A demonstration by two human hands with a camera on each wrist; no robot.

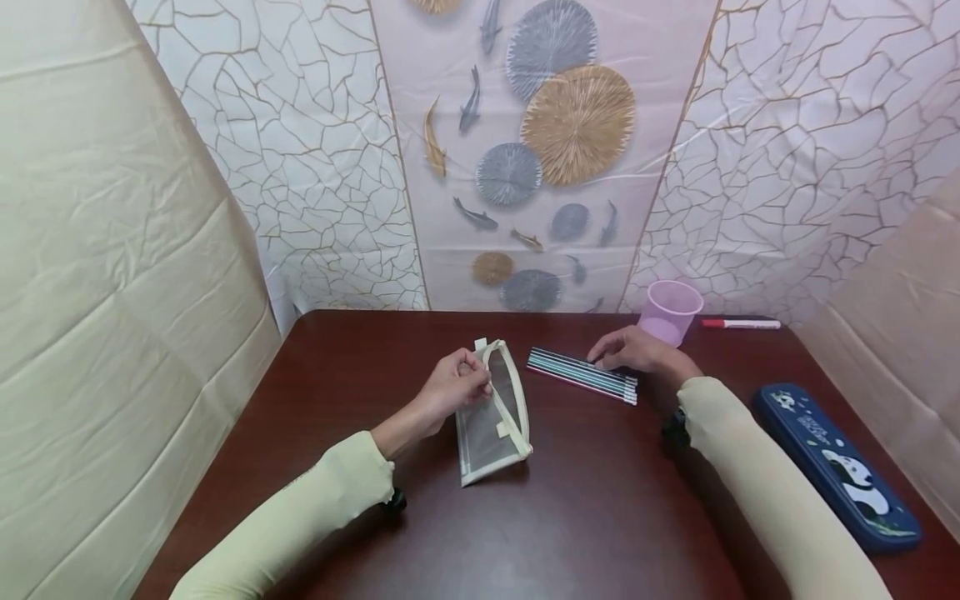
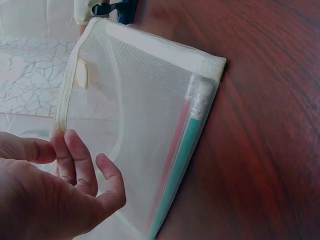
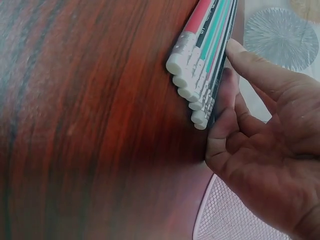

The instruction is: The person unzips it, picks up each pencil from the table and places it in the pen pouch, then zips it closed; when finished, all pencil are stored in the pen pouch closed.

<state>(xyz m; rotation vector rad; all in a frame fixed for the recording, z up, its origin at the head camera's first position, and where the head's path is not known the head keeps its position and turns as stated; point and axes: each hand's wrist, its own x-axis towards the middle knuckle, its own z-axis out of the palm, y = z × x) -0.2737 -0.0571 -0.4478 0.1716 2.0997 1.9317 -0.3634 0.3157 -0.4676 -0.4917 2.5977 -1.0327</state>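
The work looks to be at an early stage, as I judge it: a red pencil (image 2: 175,135) and a teal pencil (image 2: 182,155) are already inside the cream mesh zip pouch (image 1: 483,429), side by side along one edge, seen through the netting from the left wrist. A row of eraser-tipped pencils (image 1: 581,375) is left outside, lying on the wood-grain table (image 1: 600,508) just right of the pouch, white eraser ends to the right; the right wrist view shows six of these ends, the red one on the near side and dark ones on the far side.

The left hand (image 1: 453,383) pinches the pouch's rim between thumb and fingertips, the mouth unzipped and gaping. The right hand (image 1: 637,350) has its thumb and bent fingers against the far side of the row; I cannot tell whether they have grasped a pencil yet.

Beyond that hand, to the far right, stands a pink mesh pen cup (image 1: 671,335), its contents not clear, with a red-capped marker (image 1: 742,323) right of it. The navy panda pencil case (image 1: 817,454), near right, is closed, so its inside is hidden
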